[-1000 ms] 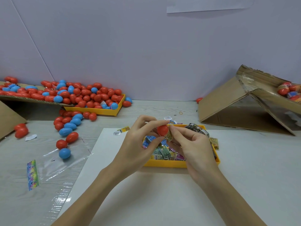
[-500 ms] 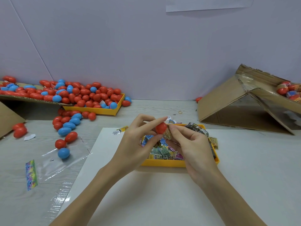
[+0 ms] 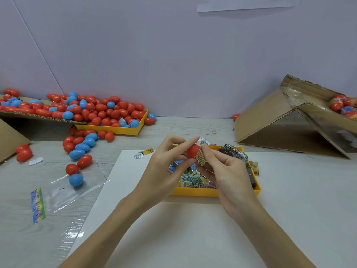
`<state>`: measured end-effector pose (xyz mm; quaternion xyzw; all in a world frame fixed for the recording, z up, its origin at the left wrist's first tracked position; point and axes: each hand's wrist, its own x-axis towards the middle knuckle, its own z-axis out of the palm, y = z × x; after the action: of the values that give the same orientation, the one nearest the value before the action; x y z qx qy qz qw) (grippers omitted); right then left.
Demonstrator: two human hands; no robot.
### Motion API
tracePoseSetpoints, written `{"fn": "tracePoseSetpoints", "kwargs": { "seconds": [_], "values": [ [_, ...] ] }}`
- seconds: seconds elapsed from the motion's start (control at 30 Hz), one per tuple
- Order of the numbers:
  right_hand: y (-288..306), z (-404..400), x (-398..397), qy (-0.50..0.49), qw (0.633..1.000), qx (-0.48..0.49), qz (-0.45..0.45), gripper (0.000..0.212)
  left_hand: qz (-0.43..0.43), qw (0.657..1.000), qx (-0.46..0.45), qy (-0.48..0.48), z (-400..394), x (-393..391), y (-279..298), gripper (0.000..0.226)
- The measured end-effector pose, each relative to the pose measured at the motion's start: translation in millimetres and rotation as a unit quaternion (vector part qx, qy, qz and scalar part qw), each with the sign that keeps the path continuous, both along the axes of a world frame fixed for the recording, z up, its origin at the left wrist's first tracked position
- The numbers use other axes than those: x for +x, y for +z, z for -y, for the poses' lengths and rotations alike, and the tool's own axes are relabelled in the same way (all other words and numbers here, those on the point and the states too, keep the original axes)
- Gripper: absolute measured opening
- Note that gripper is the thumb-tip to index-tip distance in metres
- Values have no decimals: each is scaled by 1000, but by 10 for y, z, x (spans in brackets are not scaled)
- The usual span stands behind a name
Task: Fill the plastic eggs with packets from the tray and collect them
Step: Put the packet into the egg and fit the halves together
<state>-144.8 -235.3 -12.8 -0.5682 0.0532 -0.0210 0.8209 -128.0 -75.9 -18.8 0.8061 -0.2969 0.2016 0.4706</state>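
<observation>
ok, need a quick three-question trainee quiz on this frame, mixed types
1. True or false: the left hand and right hand both hold the red egg half with a packet sticking out of it.
2. Where does the blue egg nearest the camera lie? A) in the packet tray B) on the clear bag C) in the cardboard box
3. Fill in: the egg tray at the back left is coloured ____.

Key: 1 true; 2 B; 3 yellow
</observation>
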Motion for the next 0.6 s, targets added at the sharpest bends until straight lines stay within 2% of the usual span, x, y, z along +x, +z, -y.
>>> {"fn": "tracePoseSetpoints", "kwargs": {
  "seconds": [0.17,0.27,0.47,0.6],
  "values": [
    [25,-25,-19,37,999,19,23,24,18,999,25,21,-23,2,17,52],
    [28,-19,-19,40,998,58,1,23,39,998,49,19,-5,-13,17,49],
    [16,-2,2,9,999,37,-13,21,-57,995,-73,39,40,-17,24,41],
    [45,2,2,83,985,144,-48,24,-45,992,-83,83,26,-16,24,39]
  ]
}}
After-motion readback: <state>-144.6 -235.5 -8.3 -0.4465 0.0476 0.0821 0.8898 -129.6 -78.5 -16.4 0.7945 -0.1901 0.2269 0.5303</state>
